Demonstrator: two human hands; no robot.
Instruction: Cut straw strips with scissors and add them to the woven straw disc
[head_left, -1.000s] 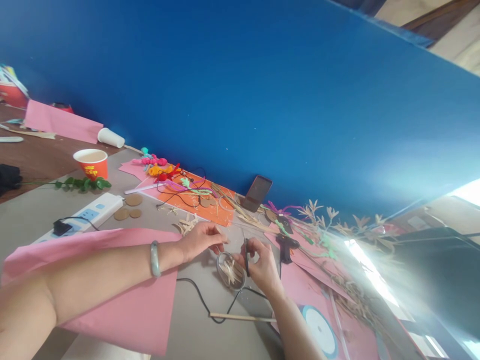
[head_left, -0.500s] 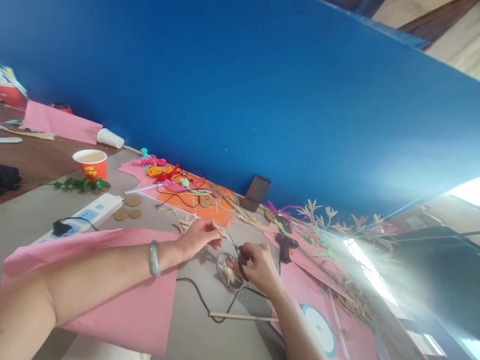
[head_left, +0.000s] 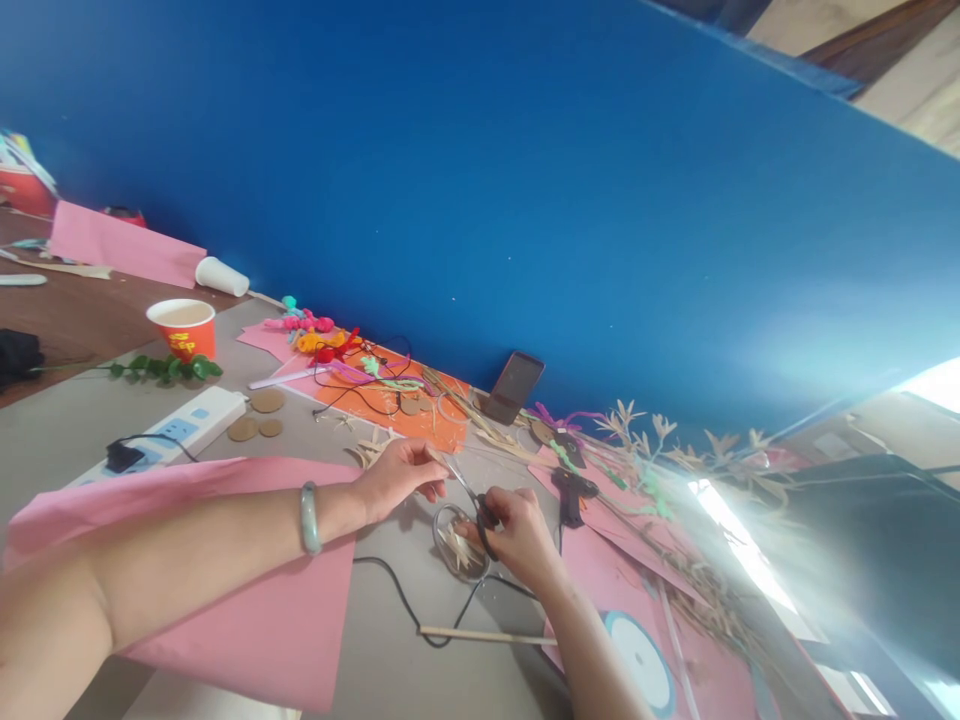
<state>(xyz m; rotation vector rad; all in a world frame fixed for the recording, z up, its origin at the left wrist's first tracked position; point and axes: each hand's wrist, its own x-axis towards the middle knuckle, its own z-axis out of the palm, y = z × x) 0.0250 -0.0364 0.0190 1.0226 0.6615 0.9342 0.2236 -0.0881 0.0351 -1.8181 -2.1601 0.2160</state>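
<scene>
Black-handled scissors (head_left: 486,520) sit in my right hand (head_left: 521,530), fingers wrapped round the handles, blades pointing up and left. The blade tips reach the fingertips of my left hand (head_left: 405,472), which is closed in a pinch. Whatever lies in that pinch is too small to make out. Just below the scissors stands a small clear dish (head_left: 459,545) with pale, thin strips in it. Behind my left hand lie several pale dried pieces (head_left: 367,447). A pale green bangle (head_left: 310,518) circles my left wrist.
Pink paper (head_left: 300,620) lies under my left forearm, near a white power strip (head_left: 199,420) and a red paper cup (head_left: 182,327). A phone (head_left: 514,387) leans on the blue wall. Right of my hands are a black glue gun (head_left: 574,495) and dried stems (head_left: 709,590). A black cable (head_left: 397,590) crosses the table.
Almost nothing differs. Both hands keep their places, with the scissor blades still at my left fingertips.
</scene>
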